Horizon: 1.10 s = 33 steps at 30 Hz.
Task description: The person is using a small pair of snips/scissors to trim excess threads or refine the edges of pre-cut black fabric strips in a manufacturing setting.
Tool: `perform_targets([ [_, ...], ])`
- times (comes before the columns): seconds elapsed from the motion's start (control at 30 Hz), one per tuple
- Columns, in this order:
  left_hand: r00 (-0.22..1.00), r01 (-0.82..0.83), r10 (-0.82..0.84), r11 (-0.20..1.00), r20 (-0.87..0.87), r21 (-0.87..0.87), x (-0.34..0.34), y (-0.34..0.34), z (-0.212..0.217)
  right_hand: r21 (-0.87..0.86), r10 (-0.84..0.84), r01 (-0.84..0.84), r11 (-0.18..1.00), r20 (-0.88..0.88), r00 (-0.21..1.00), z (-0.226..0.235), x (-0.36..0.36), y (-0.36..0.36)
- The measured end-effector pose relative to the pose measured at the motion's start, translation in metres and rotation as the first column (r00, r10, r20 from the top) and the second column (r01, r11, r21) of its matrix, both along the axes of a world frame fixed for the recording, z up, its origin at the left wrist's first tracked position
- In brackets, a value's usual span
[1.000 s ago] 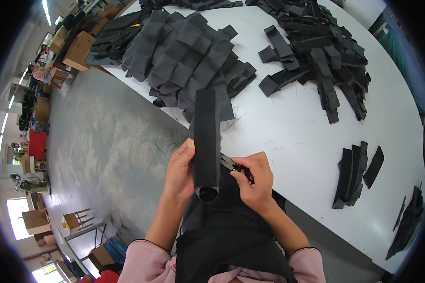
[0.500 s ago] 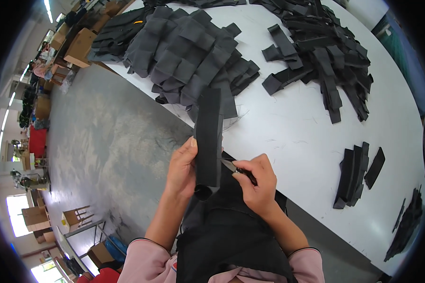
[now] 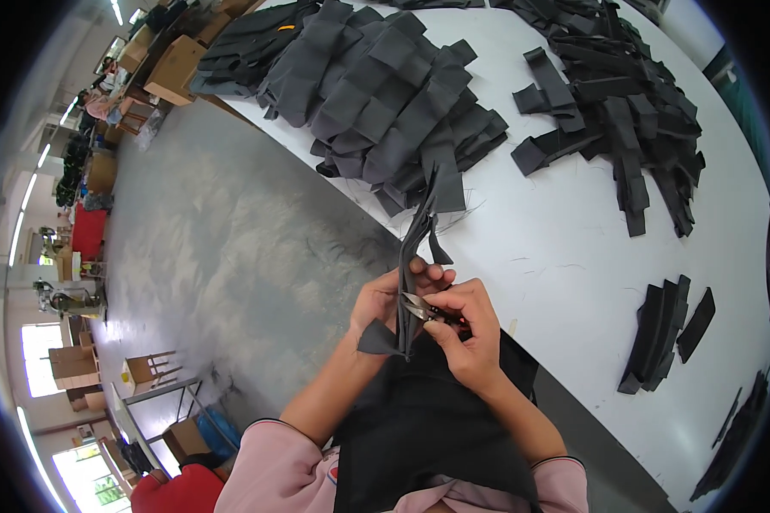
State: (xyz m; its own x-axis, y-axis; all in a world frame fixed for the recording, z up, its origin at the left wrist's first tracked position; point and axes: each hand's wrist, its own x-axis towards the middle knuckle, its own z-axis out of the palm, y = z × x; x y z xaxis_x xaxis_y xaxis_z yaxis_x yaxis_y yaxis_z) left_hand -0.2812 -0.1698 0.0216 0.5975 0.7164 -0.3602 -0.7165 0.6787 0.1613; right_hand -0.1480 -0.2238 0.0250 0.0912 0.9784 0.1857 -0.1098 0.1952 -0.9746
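My left hand (image 3: 375,301) is closed round a black fabric strip (image 3: 409,244), now turned edge-on, with a folded flap hanging at its lower end. In my right hand (image 3: 472,333) is a pair of thread snips (image 3: 417,307). Their metal blades touch or nearly touch the strip's edge beside my left fingers. Both hands are above my black apron, by the table's edge. Just beyond the strip's far end lies a large heap of dark grey fabric pieces (image 3: 368,107), with loose threads near it.
The white table (image 3: 565,291) carries a heap of black strips (image 3: 629,120) at the far right. Nearer are a small stack of strips (image 3: 654,338), one lone strip (image 3: 697,325) and another dark pile (image 3: 737,440). Grey floor (image 3: 231,197) extends left, with a wooden chair (image 3: 150,368) and cardboard boxes (image 3: 174,70).
The strip has turned from its broad face to edge-on and moved slightly right. My left fingers now show beyond it. The snips stay beside its edge, and the whole view has shifted.
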Motion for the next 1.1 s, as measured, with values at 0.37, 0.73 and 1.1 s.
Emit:
perform_targets([
  [0.37,1.000,0.008,-0.008,1.000,-0.030,0.004,-0.001,-0.005,-0.011,0.155,-0.145,0.110,0.982,0.236,0.961,0.003,-0.004,0.002],
  [0.73,0.877,-0.019,0.124,0.974,-0.465,0.225,0.000,-0.008,-0.007,0.070,-0.182,0.175,0.982,0.110,0.977,0.003,-0.002,-0.003],
  [1.1,0.939,0.133,-0.028,0.949,-0.344,0.285,0.003,-0.004,0.018,-0.440,0.086,-0.252,0.862,-0.364,0.928,0.001,0.009,-0.023],
])
